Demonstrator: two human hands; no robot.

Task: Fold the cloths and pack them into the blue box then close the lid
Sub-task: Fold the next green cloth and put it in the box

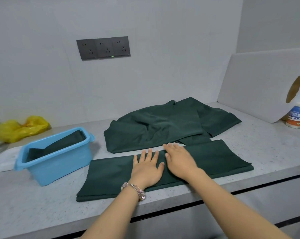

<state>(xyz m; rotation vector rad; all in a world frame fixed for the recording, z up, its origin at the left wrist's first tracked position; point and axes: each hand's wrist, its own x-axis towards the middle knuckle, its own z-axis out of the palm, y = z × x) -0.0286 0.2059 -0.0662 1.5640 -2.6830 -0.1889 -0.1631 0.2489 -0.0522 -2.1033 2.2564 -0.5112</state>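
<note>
A dark green cloth (pixel 214 157), folded into a long strip, lies across the front of the grey counter (pixel 42 204). My left hand (pixel 146 168) and my right hand (pixel 178 159) press flat on its middle, fingers straight, side by side. Behind the strip lies a loose heap of more green cloths (pixel 163 128). The blue box (pixel 59 161) stands open at the left, with a folded green cloth (pixel 59 144) inside it. A white sheet that may be the lid (pixel 2 163) lies left of the box; I cannot tell for sure.
A yellow plastic bag (pixel 21 127) sits at the back left. A white board (pixel 266 83) leans on the wall at the right, with a paper roll (pixel 296 90) and a bottle (pixel 299 114) beside it. Wall sockets (pixel 103 47) are above the counter.
</note>
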